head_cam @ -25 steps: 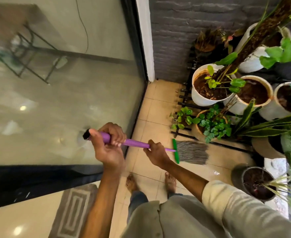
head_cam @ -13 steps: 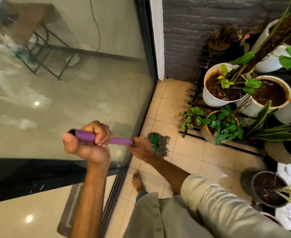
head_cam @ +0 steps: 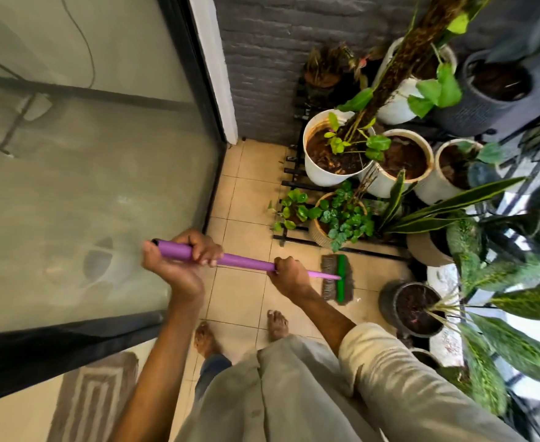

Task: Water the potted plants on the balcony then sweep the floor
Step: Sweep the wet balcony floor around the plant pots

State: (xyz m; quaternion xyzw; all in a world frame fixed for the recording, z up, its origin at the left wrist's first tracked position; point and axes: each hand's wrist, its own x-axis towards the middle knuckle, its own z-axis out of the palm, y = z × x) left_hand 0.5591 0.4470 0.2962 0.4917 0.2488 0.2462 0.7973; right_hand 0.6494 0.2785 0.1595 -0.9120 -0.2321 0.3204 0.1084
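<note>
L hand [head_cam: 179, 266] + R hand [head_cam: 289, 272] fingers grasping broom handle [head_cam: 246, 261] | bristles [head_cam: 332, 277] on tiles [head_cam: 246, 199]

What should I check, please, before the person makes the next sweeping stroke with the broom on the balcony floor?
1. Left hand grips the top of the purple handle: ok.
2. Right hand grips the handle lower down: ok.
3. Broom head rests on the tiled floor: ok.
4. Broom head is apart from the dark pot beside it: ok, but close.
5. Bare feet are behind the broom head: ok.
6. Dirt on the floor: cannot tell.
</note>
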